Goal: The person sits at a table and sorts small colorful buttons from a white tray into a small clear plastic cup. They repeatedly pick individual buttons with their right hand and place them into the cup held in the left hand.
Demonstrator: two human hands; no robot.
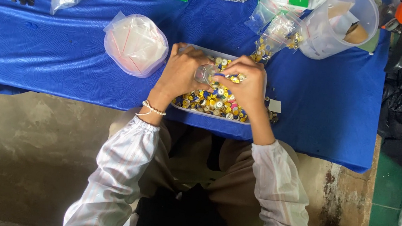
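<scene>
Clear small bag (206, 72) pinched by left hand (181, 72) over tray (262, 79) of buttons (213, 101), mouth positioned for right hand (245, 85), fingertips pressed on pieces

— What is worn on the arms?

— Long sleeves, pale with fine pinkish and grey stripes, gathered into soft cuffs. The left sleeve (116, 169) ends just below the tray of buttons (211, 110); the right sleeve (282, 201) ends a little lower than that.

— Anything on the wrists?

— A thin pale beaded bracelet (152, 108) circles the left wrist, beside the tray's near left corner, between cuff and left hand (180, 71). The right hand (246, 85) shows none.

— And below the tray?

— Brown trousers (233, 184) over the legs, with a black cloth (187, 220) lying across the lap.
</scene>
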